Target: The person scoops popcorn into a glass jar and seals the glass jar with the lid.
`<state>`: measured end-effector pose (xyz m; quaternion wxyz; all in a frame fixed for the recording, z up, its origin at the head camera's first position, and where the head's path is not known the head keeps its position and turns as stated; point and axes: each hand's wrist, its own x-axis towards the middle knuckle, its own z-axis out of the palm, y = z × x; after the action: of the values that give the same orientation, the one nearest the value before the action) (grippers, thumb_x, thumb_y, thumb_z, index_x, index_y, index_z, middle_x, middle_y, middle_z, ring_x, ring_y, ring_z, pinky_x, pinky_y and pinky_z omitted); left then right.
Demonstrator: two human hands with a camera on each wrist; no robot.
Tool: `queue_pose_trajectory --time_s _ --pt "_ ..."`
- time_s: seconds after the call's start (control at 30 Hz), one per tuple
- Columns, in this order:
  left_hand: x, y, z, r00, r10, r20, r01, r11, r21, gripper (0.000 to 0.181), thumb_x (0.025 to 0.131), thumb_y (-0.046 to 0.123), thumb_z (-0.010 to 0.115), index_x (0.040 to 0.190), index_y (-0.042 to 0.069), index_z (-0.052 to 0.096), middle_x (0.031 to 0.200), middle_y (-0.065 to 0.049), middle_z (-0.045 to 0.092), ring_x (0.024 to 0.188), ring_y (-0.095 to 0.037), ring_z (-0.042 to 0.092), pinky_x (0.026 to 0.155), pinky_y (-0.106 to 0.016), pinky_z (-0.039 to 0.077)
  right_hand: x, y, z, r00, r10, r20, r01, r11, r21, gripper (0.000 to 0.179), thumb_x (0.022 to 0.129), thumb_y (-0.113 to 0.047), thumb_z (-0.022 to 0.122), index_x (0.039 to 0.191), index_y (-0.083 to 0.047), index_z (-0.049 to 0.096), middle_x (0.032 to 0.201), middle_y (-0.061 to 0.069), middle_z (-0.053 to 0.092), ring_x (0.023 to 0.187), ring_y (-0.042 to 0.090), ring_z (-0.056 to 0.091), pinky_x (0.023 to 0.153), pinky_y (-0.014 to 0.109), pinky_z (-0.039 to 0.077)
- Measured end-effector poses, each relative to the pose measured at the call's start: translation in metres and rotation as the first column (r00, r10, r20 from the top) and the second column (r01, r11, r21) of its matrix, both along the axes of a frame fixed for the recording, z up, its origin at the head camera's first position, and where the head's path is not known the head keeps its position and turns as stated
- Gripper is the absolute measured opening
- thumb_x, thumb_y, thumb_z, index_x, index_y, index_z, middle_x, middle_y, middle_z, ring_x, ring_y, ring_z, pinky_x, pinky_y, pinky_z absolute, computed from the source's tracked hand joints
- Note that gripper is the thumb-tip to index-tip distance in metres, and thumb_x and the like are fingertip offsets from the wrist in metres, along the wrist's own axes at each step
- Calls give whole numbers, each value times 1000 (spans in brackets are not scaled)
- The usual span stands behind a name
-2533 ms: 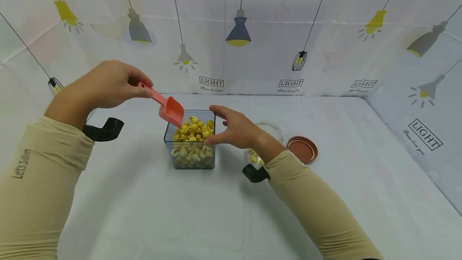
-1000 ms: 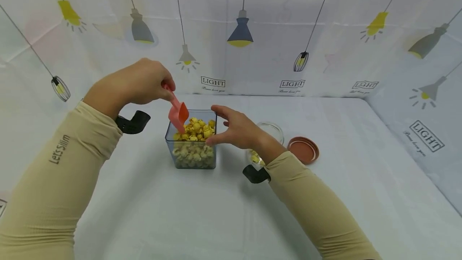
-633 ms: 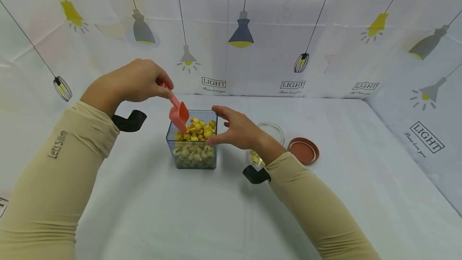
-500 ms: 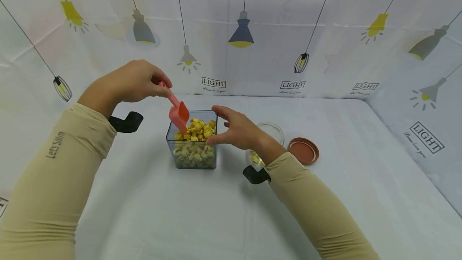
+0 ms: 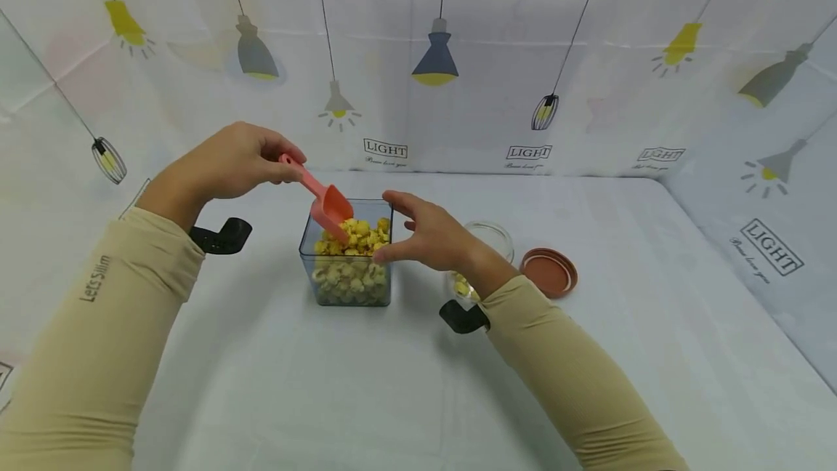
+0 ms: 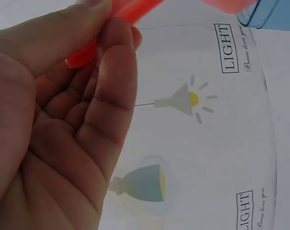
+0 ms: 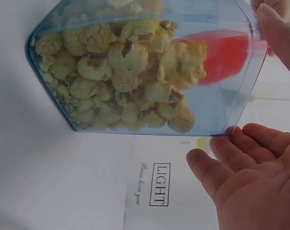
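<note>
My left hand [image 5: 238, 158] pinches the handle of a pink scoop [image 5: 331, 208] between thumb and fingers. In the head view the scoop slants down to the right, its front edge among the yellow popcorn [image 5: 356, 278]. That popcorn fills much of a clear bluish square container [image 5: 307, 241] on the table. My right hand [image 5: 431, 235] holds the container by its right side, thumb at the near corner and fingers at the far corner. In the right wrist view the scoop [image 7: 226, 56] shows red through the wall, above the popcorn heap. The left wrist view shows the handle [image 6: 135, 10] between the fingertips.
Behind my right wrist stands a clear round jar [image 5: 500, 232], partly hidden, with some popcorn in it. A reddish-brown round lid [image 5: 549, 272] lies to its right. A white cloth [image 5: 366, 384] covers the table, and a lamp-print curtain [image 5: 484, 122] hangs behind.
The scoop first came from the left edge over the container. In the last half second my left hand has sunk a little and the scoop has pushed rightward into the popcorn. The right hand stays put.
</note>
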<state>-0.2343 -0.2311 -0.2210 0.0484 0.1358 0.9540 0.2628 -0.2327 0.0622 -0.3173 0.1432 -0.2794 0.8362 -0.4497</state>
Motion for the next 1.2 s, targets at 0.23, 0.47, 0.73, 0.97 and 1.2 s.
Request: queue_pose_trajectory --time_s 0.23,0.47,0.73,0.97,1.2 --pt "-2 8 1 999 -18 27 19 999 -33 33 96 31 70 118 6 71 95 -8 69 91 -27 58 77 -43 46 1 0 2 1000 -4 -1 4 1000 -10 93 81 -26 85 157 -12 32 160 1 32 145 18 31 114 35 33" --pt "-3 -4 -14 997 10 71 -14 998 57 36 96 34 70 121 8 70 104 -10 70 99 -28 62 87 -48 46 0 -1 1 1000 -5 1 5 1000 -4 93 81 -27 85 157 -13 32 160 0 32 145 17 32 113 35 34" --pt "-2 -9 -21 995 26 100 -39 991 125 37 95 33 71 122 9 70 106 -11 70 102 -31 64 93 -53 44 0 0 1 1000 -4 -12 4 1000 -5 93 81 -28 85 156 -12 32 160 1 33 145 18 32 113 35 33" --pt "-1 -6 -29 990 19 141 -41 987 158 35 95 31 71 121 8 70 105 -9 70 102 -30 64 94 -54 43 0 1 -1 1000 0 -13 0 1000 -15 94 81 -28 85 156 -11 32 160 2 33 146 18 31 114 36 34" --pt "-1 -15 -39 988 19 155 -52 975 217 38 95 32 71 123 7 69 108 -11 69 101 -30 63 99 -55 44 0 1 -2 1000 1 -11 -1 1000 -22 95 80 -28 86 157 -11 32 160 2 32 145 17 31 113 34 33"
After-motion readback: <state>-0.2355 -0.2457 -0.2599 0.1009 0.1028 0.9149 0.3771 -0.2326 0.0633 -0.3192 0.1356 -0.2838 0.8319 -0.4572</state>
